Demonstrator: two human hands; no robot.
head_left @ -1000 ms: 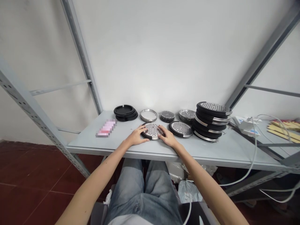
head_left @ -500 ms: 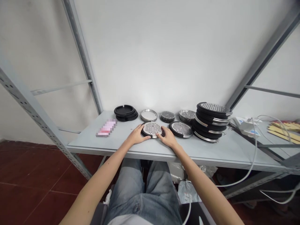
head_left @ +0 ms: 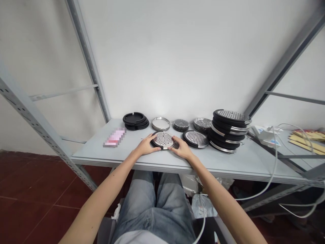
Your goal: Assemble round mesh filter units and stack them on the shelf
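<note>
A round perforated metal disc with a black rim (head_left: 164, 138) lies on the grey table in front of me. My left hand (head_left: 147, 145) grips its left edge, thumb along the near side and fingers around the rim. On the opposite edge, my right hand (head_left: 180, 147) holds it with thumb and fingers curved about the rim. A second disc of the same kind (head_left: 195, 139) lies just right of my right hand. Behind are a stack of black rings (head_left: 135, 121), thin metal rings (head_left: 160, 124), small perforated discs (head_left: 181, 125) and a pile of perforated metal pieces (head_left: 202, 124).
A tall stack of rimmed discs (head_left: 228, 130) stands at the right. A blurred pink item (head_left: 114, 137) lies on the left of the table (head_left: 137, 162). Metal posts (head_left: 87, 57) frame both sides. A white cable (head_left: 273, 173) hangs over the right front edge.
My right fingers have shifted slightly at the disc's right edge, leaving more of its metal face showing. Both hands stay at the disc; the view has moved a little.
</note>
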